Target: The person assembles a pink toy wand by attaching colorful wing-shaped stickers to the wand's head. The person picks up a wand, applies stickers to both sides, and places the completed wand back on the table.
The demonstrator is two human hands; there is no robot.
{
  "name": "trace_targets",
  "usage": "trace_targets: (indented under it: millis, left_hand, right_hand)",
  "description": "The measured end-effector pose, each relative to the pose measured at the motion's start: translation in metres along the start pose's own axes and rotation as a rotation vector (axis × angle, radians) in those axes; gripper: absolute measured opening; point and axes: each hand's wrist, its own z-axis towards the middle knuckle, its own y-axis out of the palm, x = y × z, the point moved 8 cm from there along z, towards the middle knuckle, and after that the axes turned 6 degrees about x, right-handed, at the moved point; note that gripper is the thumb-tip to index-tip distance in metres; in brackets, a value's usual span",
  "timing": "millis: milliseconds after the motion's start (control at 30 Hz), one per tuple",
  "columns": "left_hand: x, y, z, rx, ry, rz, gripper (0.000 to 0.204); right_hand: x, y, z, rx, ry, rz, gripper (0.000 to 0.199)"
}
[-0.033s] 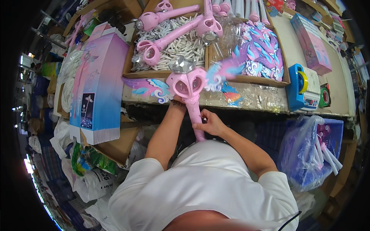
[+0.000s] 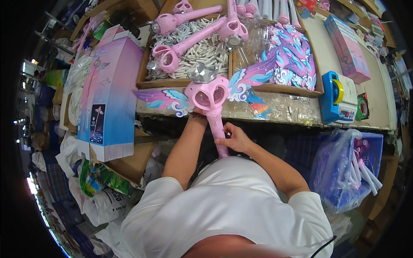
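A pink toy wand (image 2: 214,112) stands in front of my body, its handle end near my shirt. Its round openwork head carries a silver crown-shaped gem (image 2: 202,74). Purple-and-blue wings spread from both sides: the left wing (image 2: 165,99) reaches over the table edge, the right wing (image 2: 251,79) overlaps the cardboard tray. My right hand (image 2: 235,137) is closed around the lower handle, thumb on its near side. Behind the wand's head goes my left hand (image 2: 198,113); only its wrist area shows, and its fingers are hidden.
A divided cardboard tray (image 2: 320,81) holds white sticks, cords, several pink wands and loose wings (image 2: 292,58). Stacked flat printed boxes (image 2: 109,94) stand left. At right are a blue tape dispenser (image 2: 330,99), an upright box (image 2: 347,49) and a plastic-lined blue crate (image 2: 373,148).
The right wing, blurred a moment before, is now sharp and spread slightly higher. The wand's head has shifted slightly left, and the left wing with it. Both hands keep their places.
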Motion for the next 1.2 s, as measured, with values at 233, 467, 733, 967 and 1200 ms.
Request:
trace_targets:
  millis: [233,467,733,967,1200]
  left_hand:
    - [-0.003,0.005,-0.009,-0.041,-0.004,-0.048,0.064]
    - [0.004,0.013,-0.001,-0.014,0.008,0.019,0.068]
    - [0.013,0.038,-0.011,-0.228,-0.058,0.115,0.071]
    - [0.006,0.029,-0.020,-0.092,-0.063,0.096,0.064]
    - [-0.001,0.046,-0.021,-0.244,-0.172,0.137,0.064]
  right_hand:
    - [0.013,-0.001,0.003,0.037,0.033,0.013,0.041]
    - [-0.001,-0.009,0.003,0.080,-0.033,-0.069,0.041]
    - [-0.013,-0.038,0.011,0.236,0.011,0.103,0.030]
    - [-0.045,-0.054,0.029,0.436,-0.061,0.521,0.028]
    - [-0.058,-0.064,0.046,0.474,0.065,0.711,0.017]
